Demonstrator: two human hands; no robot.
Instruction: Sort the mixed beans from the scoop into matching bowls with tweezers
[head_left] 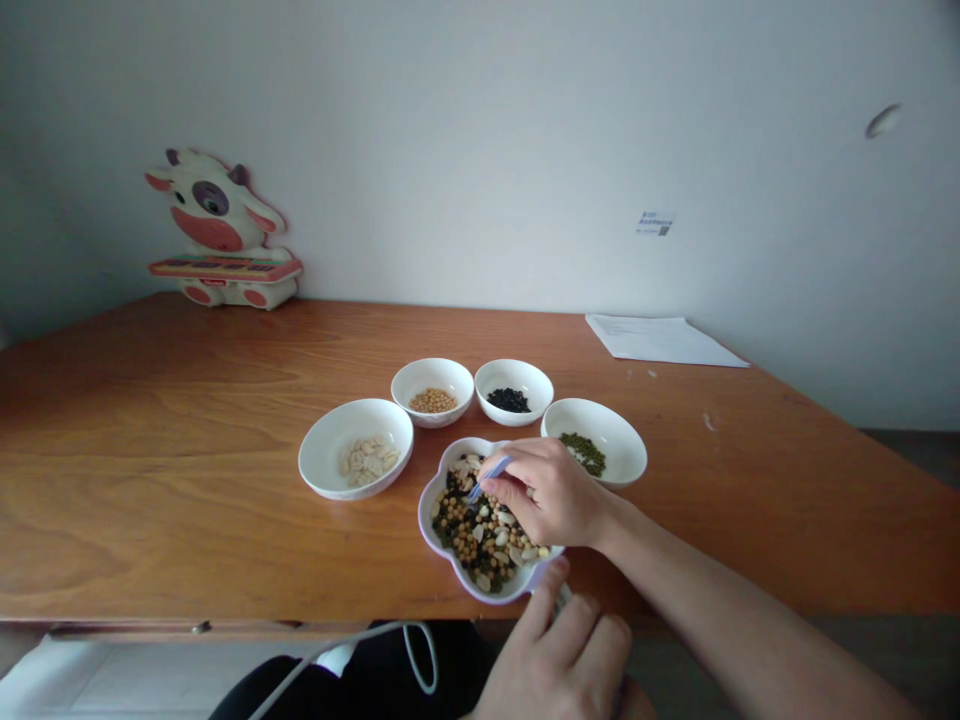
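My right hand point(559, 490) is closed on small purple tweezers point(491, 478), tips down among the contents of a flower-shaped dish point(430, 530). This white dish with a lilac rim holds mixed beans and seeds point(480, 535): yellow, black, green and flat white ones. At the dish's lower right rim is my left hand point(562, 650), index finger on the edge and the other fingers curled; its thumb is hidden. Whether the tweezers pinch a bean is too small to tell. A bowl of green beans point(624, 452) stands just behind my right hand, partly covered by it.
Other white bowls stand around the dish: one with flat white seeds point(319, 462), one with yellow beans point(405, 378), one with black beans point(517, 370). A cow-shaped toy keyboard point(225, 235) and white papers point(664, 340) lie farther back. A cable point(360, 635) hangs at the front edge.
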